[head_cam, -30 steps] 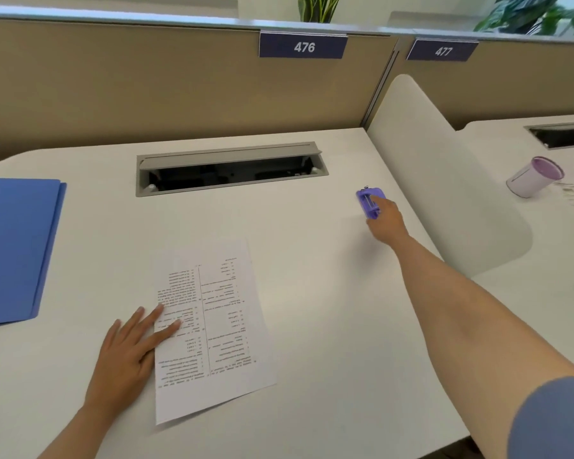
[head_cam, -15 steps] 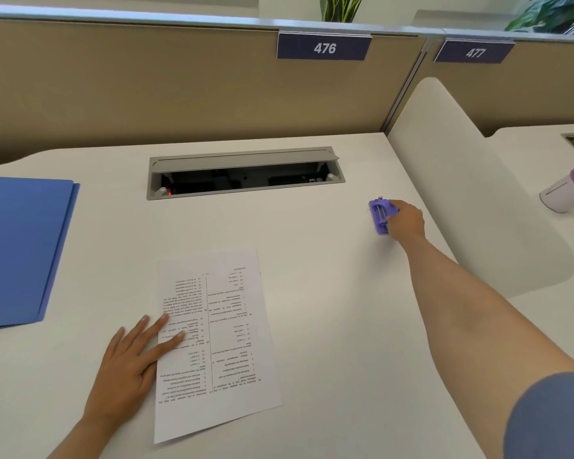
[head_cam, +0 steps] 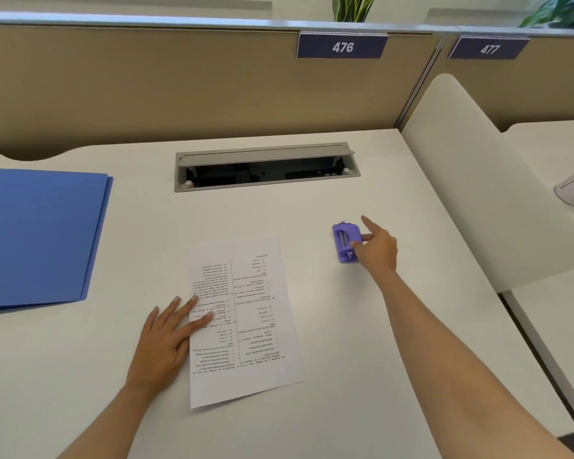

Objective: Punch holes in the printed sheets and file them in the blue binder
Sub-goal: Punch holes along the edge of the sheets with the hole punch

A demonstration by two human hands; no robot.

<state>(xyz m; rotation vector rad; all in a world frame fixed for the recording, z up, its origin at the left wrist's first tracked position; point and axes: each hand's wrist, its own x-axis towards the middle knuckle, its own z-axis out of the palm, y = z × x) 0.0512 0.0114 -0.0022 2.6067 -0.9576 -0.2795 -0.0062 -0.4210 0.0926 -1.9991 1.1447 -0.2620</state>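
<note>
Head view: purple punch point(head_cam: 345, 241) apparently gripped, long axis pointing away.

One head-worn wide-angle view looks forward and steeply down, close over the white desk point(head_cam: 312, 210), partition point(head_cam: 146, 87) across the frame's top.
</note>
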